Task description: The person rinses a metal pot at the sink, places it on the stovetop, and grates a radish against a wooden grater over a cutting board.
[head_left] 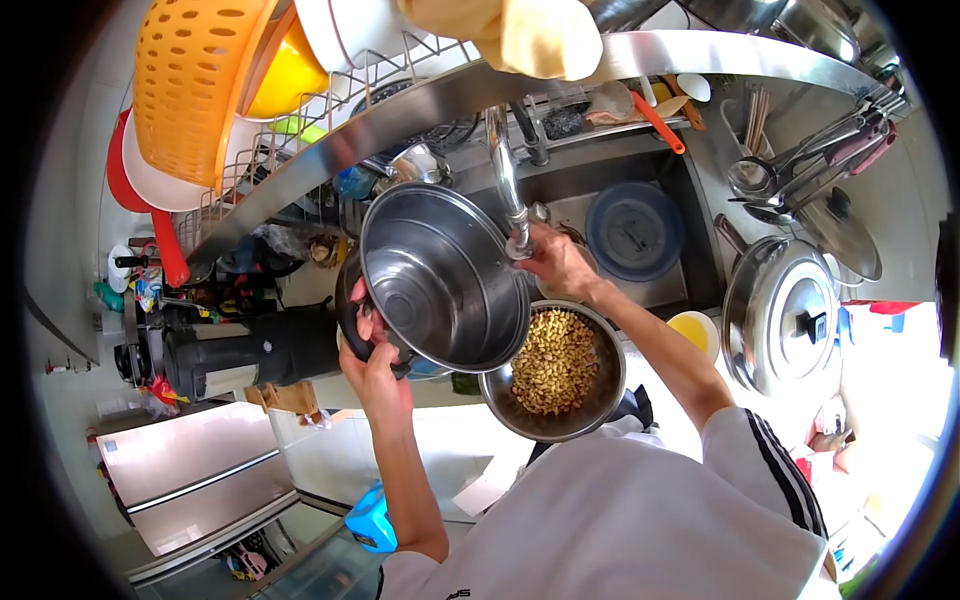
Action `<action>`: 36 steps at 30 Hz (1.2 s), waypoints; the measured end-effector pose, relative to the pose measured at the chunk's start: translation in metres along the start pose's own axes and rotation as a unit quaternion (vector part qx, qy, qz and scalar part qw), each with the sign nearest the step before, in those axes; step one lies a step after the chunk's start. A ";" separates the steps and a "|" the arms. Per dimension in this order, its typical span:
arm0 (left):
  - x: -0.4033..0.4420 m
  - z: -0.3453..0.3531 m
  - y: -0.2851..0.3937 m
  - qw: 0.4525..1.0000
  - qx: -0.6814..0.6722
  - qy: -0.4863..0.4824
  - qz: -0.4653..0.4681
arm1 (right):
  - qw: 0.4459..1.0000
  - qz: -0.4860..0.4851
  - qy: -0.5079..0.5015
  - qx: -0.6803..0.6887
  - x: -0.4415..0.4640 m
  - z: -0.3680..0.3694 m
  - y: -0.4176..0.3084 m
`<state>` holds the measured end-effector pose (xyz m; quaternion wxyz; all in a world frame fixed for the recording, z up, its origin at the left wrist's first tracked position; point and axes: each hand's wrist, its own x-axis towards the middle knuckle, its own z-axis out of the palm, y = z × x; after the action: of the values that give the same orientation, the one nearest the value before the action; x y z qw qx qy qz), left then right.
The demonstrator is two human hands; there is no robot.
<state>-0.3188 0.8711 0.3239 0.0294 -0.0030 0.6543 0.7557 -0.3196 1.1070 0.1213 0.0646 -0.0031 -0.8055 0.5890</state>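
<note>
My left hand [377, 360] is wrapped round the black handle of a large steel pot [425, 270]. The pot is tilted, its open side facing me, and a wet sheen shows inside. My right hand [560, 265] has its fingers closed at the lower end of the chrome faucet [503, 165], close to the pot's rim. Below that hand stands a steel bowl [612, 385] with many small pale-brown pieces [553, 362] in it, like peanuts or beans. Behind the right hand, a blue-grey round basin [635, 232] lies in the sink [700, 230].
A lidded steel pan [780, 315] and a yellow cup [693, 335] stand right of the sink. Ladles [752, 178] hang at the right. A dish rack above holds an orange colander [195, 95]. Its steel edge [400, 105] crosses above the sink.
</note>
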 end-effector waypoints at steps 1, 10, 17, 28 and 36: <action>0.000 -0.003 -0.001 1.000 0.000 -0.005 -0.003 | 0.998 0.011 -0.007 0.054 0.002 0.008 -0.003; 0.001 -0.016 -0.010 1.000 -0.007 0.003 0.001 | 0.874 0.096 -0.187 0.438 0.011 0.025 -0.051; -0.003 -0.010 -0.007 1.000 -0.010 -0.003 0.012 | 0.763 0.080 -0.004 0.641 0.026 0.073 -0.066; -0.008 -0.020 -0.007 1.000 -0.013 -0.002 0.015 | 0.881 0.091 0.242 0.396 0.043 0.089 -0.033; -0.008 -0.022 -0.004 1.000 -0.014 0.013 -0.012 | 0.996 0.043 0.073 -0.022 -0.008 0.019 -0.029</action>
<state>-0.3115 0.8497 0.3171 0.0299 -0.0204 0.6440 0.7642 -0.3115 1.0793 0.1425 0.0979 -0.0822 -0.8103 0.5718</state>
